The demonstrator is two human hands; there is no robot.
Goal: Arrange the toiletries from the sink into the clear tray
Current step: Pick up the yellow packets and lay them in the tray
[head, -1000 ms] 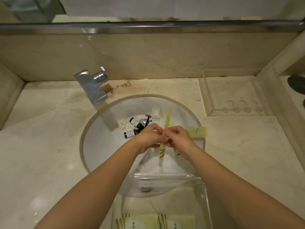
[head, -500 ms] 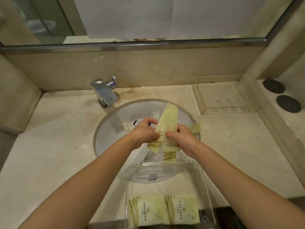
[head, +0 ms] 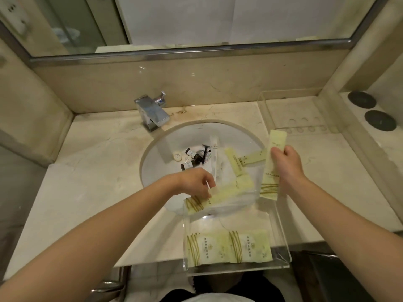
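Left hand: the left hand (head: 196,182) hovers over the near rim of the sink (head: 152,171), fingers pinched on one long pale-green packet (head: 220,197) that lies slanted across that rim, its striped end toward the counter.
Right hand: the right hand (head: 285,164) is clenched around a second long packet (head: 273,162), held nearly upright above the sink's right edge, striped end down.
Clear tray: the clear tray (head: 283,243) sits on the near edge of the counter (head: 98,171), just in front of the sink and overhanging the edge toward the person.
In the tray: two flat green sachets (head: 229,247) lie side by side, touching, across its near half.
In the basin: three small dark bottles (head: 193,159), two round white soaps (head: 181,156), a black-handled item too small to identify, one long white sleeve (head: 214,158) and two more green packets (head: 236,164) lying crossed on the right slope.
Obstructions: the left packet and wrist cover the tray's far wall; the right packet hides part of the sink rim.
Surroundings: a chrome faucet (head: 152,112) stands behind the sink on its left; a second, bare acrylic tray (head: 294,114) rests in the far right corner; two dark round discs (head: 370,110) sit on the ledge beyond it; a mirror (head: 174,22) runs along the back wall.
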